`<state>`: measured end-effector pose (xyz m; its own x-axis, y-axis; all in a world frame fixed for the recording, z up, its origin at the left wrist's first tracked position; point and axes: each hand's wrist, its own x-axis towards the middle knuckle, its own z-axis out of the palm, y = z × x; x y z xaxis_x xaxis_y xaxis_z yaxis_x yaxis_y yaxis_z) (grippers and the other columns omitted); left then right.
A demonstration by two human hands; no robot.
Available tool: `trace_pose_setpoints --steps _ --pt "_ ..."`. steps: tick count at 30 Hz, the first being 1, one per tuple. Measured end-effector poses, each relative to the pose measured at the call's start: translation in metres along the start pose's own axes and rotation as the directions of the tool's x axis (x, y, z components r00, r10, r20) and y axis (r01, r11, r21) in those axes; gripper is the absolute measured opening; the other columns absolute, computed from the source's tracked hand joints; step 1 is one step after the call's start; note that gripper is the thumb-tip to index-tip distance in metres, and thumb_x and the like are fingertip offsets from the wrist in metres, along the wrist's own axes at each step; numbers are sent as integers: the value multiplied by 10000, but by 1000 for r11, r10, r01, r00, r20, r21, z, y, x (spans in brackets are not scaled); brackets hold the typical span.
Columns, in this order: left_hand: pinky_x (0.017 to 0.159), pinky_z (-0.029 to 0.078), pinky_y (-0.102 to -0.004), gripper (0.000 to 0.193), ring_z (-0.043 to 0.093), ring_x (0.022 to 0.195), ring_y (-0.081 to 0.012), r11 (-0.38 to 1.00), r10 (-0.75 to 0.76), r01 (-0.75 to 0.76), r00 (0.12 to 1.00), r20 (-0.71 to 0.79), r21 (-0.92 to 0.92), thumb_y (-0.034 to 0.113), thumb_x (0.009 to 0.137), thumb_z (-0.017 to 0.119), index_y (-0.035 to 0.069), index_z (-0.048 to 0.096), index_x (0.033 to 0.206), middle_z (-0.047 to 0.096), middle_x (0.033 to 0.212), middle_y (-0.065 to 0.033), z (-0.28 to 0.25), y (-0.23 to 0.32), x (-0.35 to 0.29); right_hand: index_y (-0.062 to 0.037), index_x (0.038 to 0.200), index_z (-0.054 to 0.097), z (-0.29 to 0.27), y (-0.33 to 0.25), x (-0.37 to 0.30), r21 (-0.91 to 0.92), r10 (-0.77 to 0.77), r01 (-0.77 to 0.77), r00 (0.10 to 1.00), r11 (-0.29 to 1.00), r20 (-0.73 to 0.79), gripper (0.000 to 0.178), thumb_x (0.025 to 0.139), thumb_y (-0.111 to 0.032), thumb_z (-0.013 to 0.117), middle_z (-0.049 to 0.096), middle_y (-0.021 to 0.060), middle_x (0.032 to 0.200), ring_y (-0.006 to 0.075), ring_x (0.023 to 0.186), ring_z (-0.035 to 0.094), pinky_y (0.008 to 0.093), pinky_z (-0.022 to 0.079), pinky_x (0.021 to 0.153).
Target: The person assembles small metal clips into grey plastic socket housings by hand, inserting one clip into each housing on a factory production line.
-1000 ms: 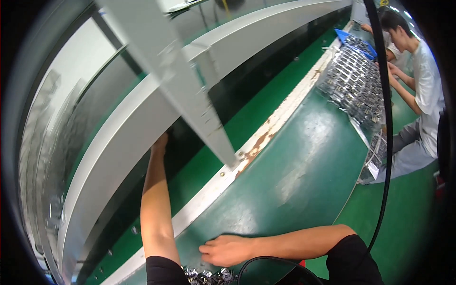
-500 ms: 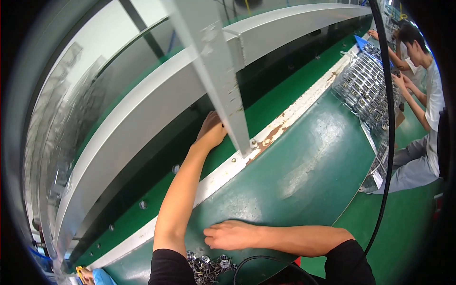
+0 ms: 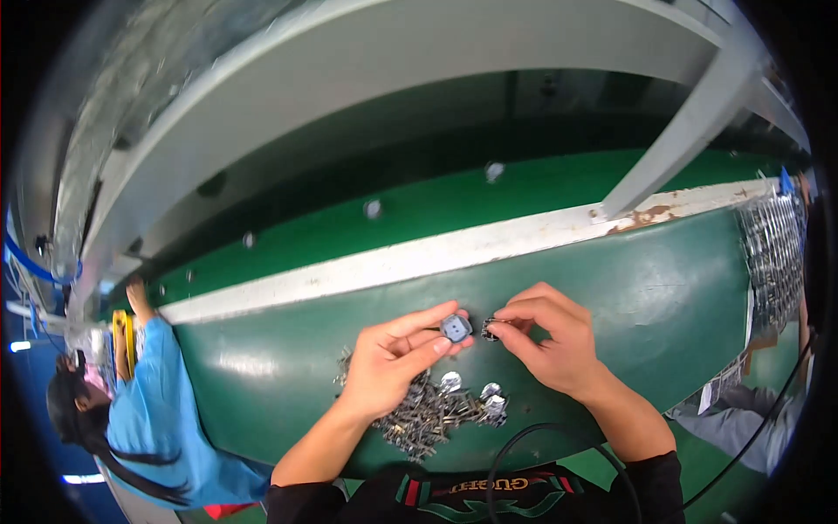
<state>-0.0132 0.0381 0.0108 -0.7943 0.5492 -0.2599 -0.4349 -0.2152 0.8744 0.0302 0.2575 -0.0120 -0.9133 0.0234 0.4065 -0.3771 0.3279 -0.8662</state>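
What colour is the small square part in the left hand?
Grey square part, seen in the head view.

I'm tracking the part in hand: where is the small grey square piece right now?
In the head view, the grey square piece is pinched in the left hand, just above the pile of metal parts and beside the right hand.

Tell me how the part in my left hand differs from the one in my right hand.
The grey square part in the left hand is larger, pale and flat-faced with a round centre; the dark small part in the right hand is tinier, darker and mostly hidden by fingertips. The square part shows its whole face; the dark one barely peeks out. Both are pinched at fingertips above the green table, near the pile of metal parts.
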Motion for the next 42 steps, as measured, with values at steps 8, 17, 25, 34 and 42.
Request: trace_pose_setpoints --steps 8,17,25,34,42 --pt "977 549 -299 363 633 1173 -248 981 160 -160 987 -14 -111 -167 892 601 -86 553 1243 569 1347 -234 -15 -28 -29 -16 862 677 37 -40 9 -243 -183 189 982 951 50 172 733 34 779 629 73 796 195 623 633 292 498 487" --pt "981 543 -303 341 619 1187 -229 965 163 -183 980 -112 -191 -169 881 613 -69 592 1206 576 1345 -241 -11 -39 -32 -3 923 703 52 -34 4 -391 -283 276 958 878 42 243 691 41 765 606 61 767 203 603 607 312 488 486" --pt "920 561 -303 206 687 1024 -180 983 179 -169 968 -175 70 -112 882 649 -75 650 1085 700 1149 -190 -30 -7 3 -19 1022 696 37 -16 8 -245 -144 205 958 948 247 304 725 47 677 608 64 889 236 707 623 330 515 554" --pt "820 561 -267 272 699 895 -165 907 326 -260 931 -162 332 -5 870 648 -84 657 1130 720 1017 -135 -9 40 215 -120 1027 733 32 25 -7 -57 -123 209 752 976 647 237 797 -87 684 575 24 1012 223 983 535 356 447 859" --pt "699 514 -282 216 660 707 -154 47 837 -94 547 12 994 156 803 770 43 774 987 747 867 -64 -101 23 408 -71 868 628 48 24 -11 52 -317 338 804 940 504 132 763 -105 699 541 51 877 247 847 554 369 476 781"
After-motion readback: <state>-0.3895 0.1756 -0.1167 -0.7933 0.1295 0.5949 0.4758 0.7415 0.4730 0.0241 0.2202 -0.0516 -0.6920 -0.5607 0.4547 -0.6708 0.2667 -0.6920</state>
